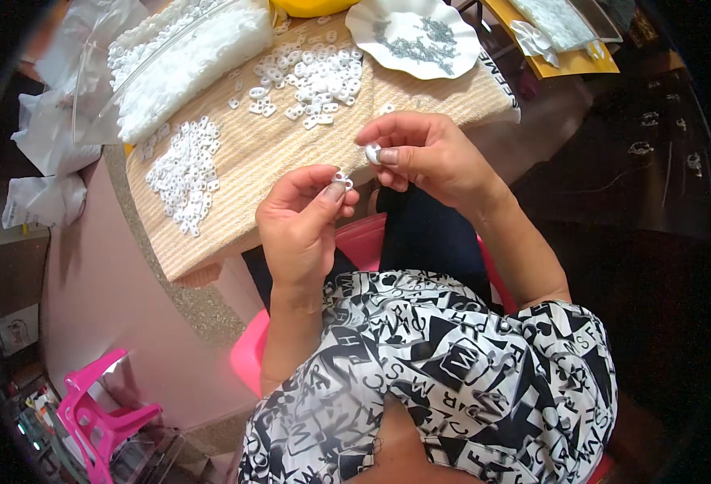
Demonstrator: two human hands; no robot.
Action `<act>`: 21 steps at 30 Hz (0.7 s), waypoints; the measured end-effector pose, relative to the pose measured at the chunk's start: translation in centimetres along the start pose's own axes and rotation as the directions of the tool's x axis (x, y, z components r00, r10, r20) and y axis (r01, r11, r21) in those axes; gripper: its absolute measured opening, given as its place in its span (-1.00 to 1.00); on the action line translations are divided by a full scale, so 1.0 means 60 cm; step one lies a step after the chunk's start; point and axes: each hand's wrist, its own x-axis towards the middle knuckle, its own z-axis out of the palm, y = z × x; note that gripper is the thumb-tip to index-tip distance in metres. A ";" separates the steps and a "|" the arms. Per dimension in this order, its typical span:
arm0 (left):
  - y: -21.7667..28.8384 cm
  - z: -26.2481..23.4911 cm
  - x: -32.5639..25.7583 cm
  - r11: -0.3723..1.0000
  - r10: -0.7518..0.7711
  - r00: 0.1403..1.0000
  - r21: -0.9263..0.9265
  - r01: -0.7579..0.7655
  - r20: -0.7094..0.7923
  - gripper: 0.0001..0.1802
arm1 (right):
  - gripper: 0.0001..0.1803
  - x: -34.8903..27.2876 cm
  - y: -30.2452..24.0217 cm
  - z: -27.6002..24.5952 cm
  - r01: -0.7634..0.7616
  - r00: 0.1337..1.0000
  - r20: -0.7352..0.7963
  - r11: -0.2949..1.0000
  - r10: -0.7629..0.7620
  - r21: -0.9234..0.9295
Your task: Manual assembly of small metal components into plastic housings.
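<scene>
Between the thumb and fingers of my left hand is a small white plastic piece with holes. My right hand, a little higher and to the right, pinches a small rounded white plastic piece. The two pieces are apart, held over the near edge of the table. On the table lie a pile of small white pieces with holes at the left and another white pile farther back. A white scalloped plate at the far side holds many tiny grey metal parts.
A clear bag full of white pieces lies at the table's far left, with a yellow container behind. Crumpled plastic bags hang farther left. A pink stool stands on the floor lower left. A yellow envelope lies far right.
</scene>
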 end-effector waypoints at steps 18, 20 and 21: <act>0.004 0.005 -0.002 0.999 0.009 1.000 -0.046 -0.008 0.019 -0.82 | -0.84 -0.010 0.011 0.035 -0.062 0.993 -0.107 0.995 0.054 -0.080; 0.004 0.004 -0.001 0.999 0.014 1.000 -0.045 -0.014 0.017 -0.82 | -0.82 -0.009 0.012 0.033 -0.068 0.994 -0.092 0.993 0.059 -0.092; 0.004 0.003 -0.001 0.999 0.019 1.000 -0.045 -0.018 0.015 -0.82 | -0.82 -0.009 0.010 0.034 -0.068 0.994 -0.092 0.993 0.060 -0.092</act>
